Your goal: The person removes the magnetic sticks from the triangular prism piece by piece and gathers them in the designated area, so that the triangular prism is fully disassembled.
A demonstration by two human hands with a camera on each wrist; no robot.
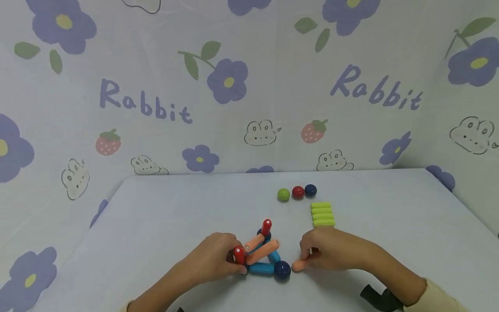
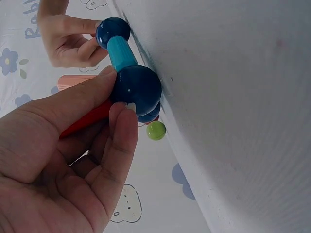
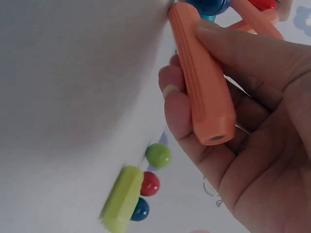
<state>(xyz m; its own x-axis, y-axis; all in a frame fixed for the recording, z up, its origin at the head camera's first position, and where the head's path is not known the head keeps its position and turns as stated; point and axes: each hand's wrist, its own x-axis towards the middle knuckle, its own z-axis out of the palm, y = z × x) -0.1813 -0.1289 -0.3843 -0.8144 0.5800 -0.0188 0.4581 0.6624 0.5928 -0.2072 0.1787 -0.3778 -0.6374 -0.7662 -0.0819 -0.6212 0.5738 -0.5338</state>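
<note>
A rod-and-ball structure (image 1: 262,253) stands at the middle of the table (image 1: 163,225), built of teal, orange and red rods with dark blue balls. My left hand (image 1: 237,263) pinches its left corner ball (image 2: 137,90), beside a red rod (image 1: 238,255). A teal rod (image 2: 121,51) runs along the table from that ball to the right corner ball (image 1: 282,270). My right hand (image 1: 307,259) grips a loose orange rod (image 3: 201,82), held low with its tip close to that right ball; whether they touch I cannot tell.
Behind my right hand lies a row of several lime green rods (image 1: 322,214). Further back sit a green ball (image 1: 283,194), a red ball (image 1: 298,192) and a dark blue ball (image 1: 310,190). A flower-print cloth wall (image 1: 234,86) rises behind the table.
</note>
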